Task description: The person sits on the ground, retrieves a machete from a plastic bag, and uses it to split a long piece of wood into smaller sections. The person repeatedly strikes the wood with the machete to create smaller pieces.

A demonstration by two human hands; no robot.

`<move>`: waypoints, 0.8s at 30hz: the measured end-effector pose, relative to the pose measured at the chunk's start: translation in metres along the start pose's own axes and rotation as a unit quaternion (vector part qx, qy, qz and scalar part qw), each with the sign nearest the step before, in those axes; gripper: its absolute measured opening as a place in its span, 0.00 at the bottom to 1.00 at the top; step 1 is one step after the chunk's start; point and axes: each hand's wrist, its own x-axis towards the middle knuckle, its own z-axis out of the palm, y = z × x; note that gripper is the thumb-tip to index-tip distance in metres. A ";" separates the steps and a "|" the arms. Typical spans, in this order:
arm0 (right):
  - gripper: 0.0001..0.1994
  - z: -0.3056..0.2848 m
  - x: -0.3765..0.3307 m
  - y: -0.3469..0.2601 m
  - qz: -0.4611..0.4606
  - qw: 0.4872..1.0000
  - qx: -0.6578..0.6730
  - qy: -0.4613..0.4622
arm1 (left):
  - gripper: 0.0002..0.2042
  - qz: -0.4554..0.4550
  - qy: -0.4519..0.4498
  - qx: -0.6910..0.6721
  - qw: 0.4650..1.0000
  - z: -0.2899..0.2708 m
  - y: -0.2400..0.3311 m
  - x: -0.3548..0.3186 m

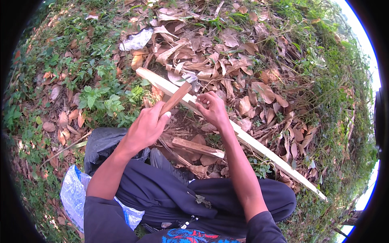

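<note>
A long pale wooden batten slants across the ground from upper left to lower right. My left hand is wrapped round the wooden handle of a hammer. The hammer's grey metal head lies over the batten's upper part, and I cannot tell whether it touches. Just right of the head, my right hand is closed, thumb and fingertips pinched together against the batten. Whatever is between those fingertips is too small to make out. Below the batten, between my forearms, a short wooden block rests on the leaves.
Dry brown leaves and green plants cover the ground. A dark plastic bag and a clear-and-blue plastic bag lie left of my folded legs. A crumpled clear plastic sheet is farther off, beyond the batten's upper end.
</note>
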 end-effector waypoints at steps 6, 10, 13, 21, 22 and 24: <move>0.21 -0.013 -0.015 -0.004 0.021 0.999 -0.048 -0.012 | 0.15 -0.014 0.008 -0.006 1.000 -0.004 -0.002 0.002; 0.29 -0.037 -0.033 0.004 0.068 0.984 -0.160 -0.028 | 0.15 -0.022 0.022 0.005 0.999 -0.004 -0.005 -0.001; 0.35 -0.056 -0.049 0.017 0.141 0.970 -0.178 -0.085 | 0.16 -0.025 0.008 0.014 1.000 -0.005 -0.011 -0.001; 0.36 -0.047 -0.050 0.003 0.168 0.963 -0.185 -0.103 | 0.16 -0.016 0.019 0.014 1.000 -0.018 -0.019 -0.004; 0.36 -0.045 -0.049 0.003 0.168 0.964 -0.181 -0.098 | 0.16 -0.013 0.021 0.015 1.000 -0.021 -0.020 -0.003; 0.38 -0.053 -0.048 0.015 0.167 0.964 -0.175 -0.113 | 0.16 -0.060 0.011 -0.015 0.998 -0.016 -0.016 0.005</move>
